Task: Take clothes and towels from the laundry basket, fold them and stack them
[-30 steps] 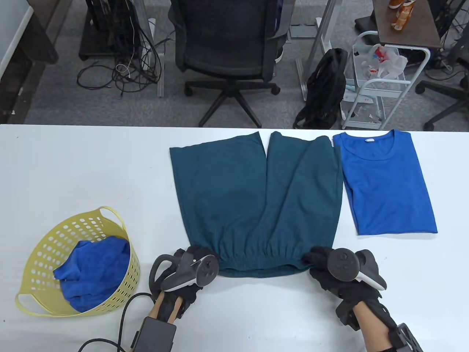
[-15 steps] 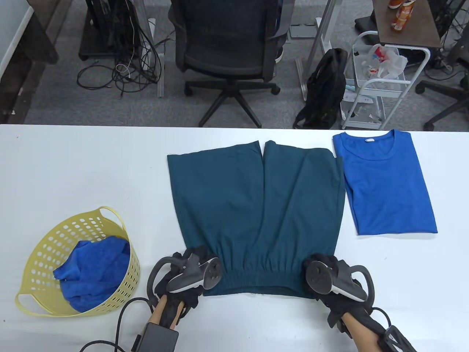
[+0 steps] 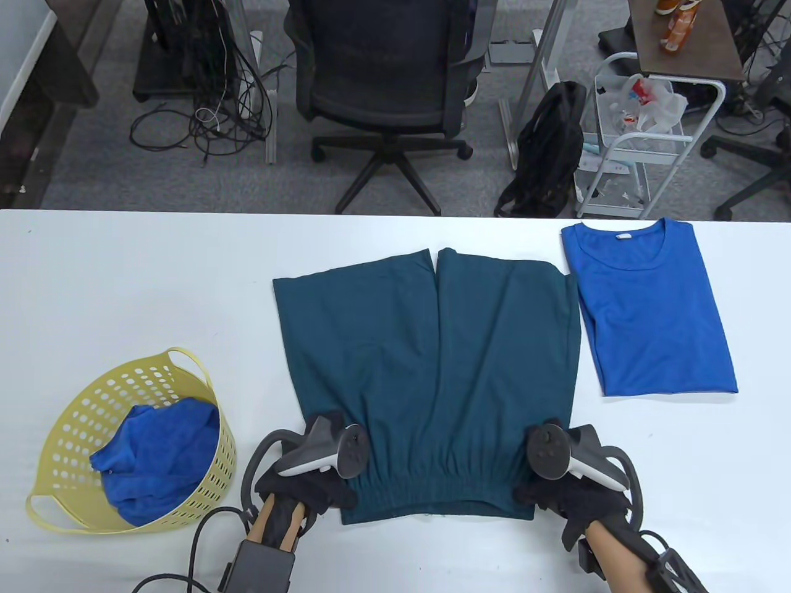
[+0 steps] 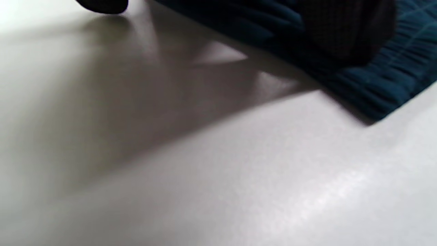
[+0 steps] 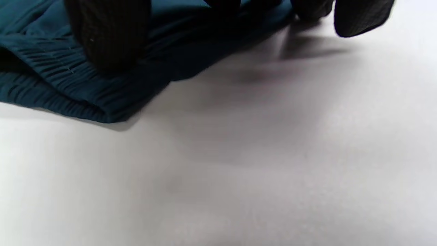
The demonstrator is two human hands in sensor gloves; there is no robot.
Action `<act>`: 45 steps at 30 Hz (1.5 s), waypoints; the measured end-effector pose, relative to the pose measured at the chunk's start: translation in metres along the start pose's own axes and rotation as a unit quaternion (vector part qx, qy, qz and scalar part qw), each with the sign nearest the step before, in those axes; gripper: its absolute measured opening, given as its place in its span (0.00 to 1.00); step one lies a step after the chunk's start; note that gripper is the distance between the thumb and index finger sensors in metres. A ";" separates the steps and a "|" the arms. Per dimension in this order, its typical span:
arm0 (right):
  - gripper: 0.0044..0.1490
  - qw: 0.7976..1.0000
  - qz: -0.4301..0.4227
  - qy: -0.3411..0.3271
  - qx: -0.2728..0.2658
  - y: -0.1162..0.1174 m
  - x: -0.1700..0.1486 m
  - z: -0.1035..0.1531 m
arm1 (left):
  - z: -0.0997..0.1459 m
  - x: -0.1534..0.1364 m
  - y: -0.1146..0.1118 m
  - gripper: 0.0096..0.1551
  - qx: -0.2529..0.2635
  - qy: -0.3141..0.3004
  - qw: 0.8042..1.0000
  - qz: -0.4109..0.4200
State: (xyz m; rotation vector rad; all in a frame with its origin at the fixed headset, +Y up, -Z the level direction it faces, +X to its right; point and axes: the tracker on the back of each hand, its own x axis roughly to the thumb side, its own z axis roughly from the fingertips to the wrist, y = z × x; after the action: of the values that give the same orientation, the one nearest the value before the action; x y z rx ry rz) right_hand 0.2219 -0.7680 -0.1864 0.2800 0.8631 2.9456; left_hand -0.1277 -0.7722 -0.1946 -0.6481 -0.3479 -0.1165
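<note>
Two gloved hands sit at the waistband of the teal shorts [image 3: 432,370], which lie spread flat on the white table [image 3: 123,278] with the legs pointing away from the person. The left hand [image 3: 309,475] is at the shorts' left waist corner, the right hand [image 3: 568,488] at the right corner. In the wrist views a gloved fingertip [image 5: 109,34] presses on the gathered elastic at each corner; whether either hand actually pinches the cloth I cannot tell. Right of the shorts, just beside them, lies a folded blue shirt [image 3: 649,309]. Left of the shorts, well apart, stands a yellow basket [image 3: 68,432] holding a blue towel [image 3: 154,457].
</note>
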 end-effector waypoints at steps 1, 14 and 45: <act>0.64 1.000 -0.012 -0.007 -0.021 -0.006 0.002 0.006 | 0.006 -0.001 0.011 0.63 0.018 0.022 1.000 -0.003; 0.35 0.982 -0.013 -0.185 -0.017 -0.012 0.048 0.023 | -0.127 0.077 0.141 0.44 0.097 0.031 0.992 -0.073; 0.31 0.990 0.091 -0.111 -0.006 -0.004 0.053 0.017 | -0.100 -0.012 0.072 0.57 -0.001 0.125 0.985 -0.120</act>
State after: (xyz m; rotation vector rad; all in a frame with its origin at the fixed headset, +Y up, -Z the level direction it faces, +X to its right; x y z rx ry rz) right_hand 0.1735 -0.7503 -0.1664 0.7069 0.8284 3.0027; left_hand -0.0958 -0.7762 -0.3146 -0.5831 -0.1831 -0.4253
